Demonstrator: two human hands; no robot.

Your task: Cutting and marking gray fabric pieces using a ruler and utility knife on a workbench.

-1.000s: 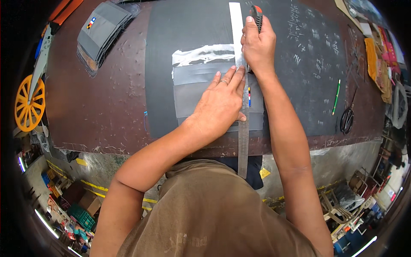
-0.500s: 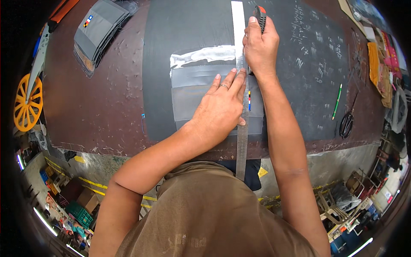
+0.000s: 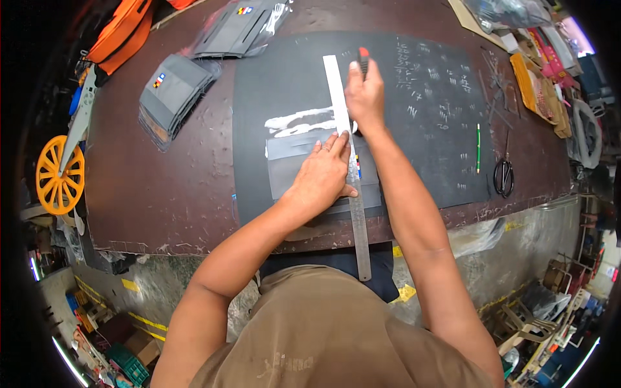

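At centre frame the left hand (image 3: 323,176) presses spread, flat fingers on a grey sheet (image 3: 291,169) beside the steel ruler (image 3: 349,168), while just right the right hand (image 3: 366,98) grips a utility knife (image 3: 363,59) against the ruler's edge.

You wear a faded olive-brown T-shirt with a faint printed mark low on the front; both your forearms are bare. Your left hand (image 3: 323,176) carries a ring on one finger.
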